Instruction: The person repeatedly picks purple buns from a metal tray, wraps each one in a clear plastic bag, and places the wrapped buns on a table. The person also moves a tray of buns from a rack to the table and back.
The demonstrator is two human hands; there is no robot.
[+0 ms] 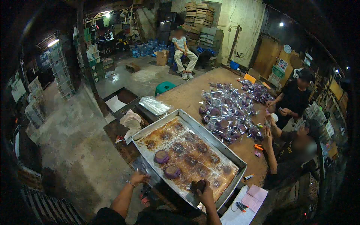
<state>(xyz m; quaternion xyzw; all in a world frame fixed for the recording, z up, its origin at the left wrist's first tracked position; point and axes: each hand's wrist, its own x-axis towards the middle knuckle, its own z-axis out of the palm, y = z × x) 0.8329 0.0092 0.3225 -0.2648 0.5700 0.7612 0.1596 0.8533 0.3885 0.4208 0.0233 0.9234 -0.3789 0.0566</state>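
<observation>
A large metal baking tray with a scorched, stained bottom lies in front of me. Two round purple buns with brown tops, a farther bun and a nearer bun, sit at its left side. My right hand is over the tray's near end, closed around a dark round bun. Off the tray's near left edge, my left hand has its fingers closed on a clear plastic bag, whose outline is faint.
Many wrapped purple buns are heaped on the table. Two people work at the right, a seated person and a standing person. Papers lie beside the tray; plastic bags and a cloth lie behind it.
</observation>
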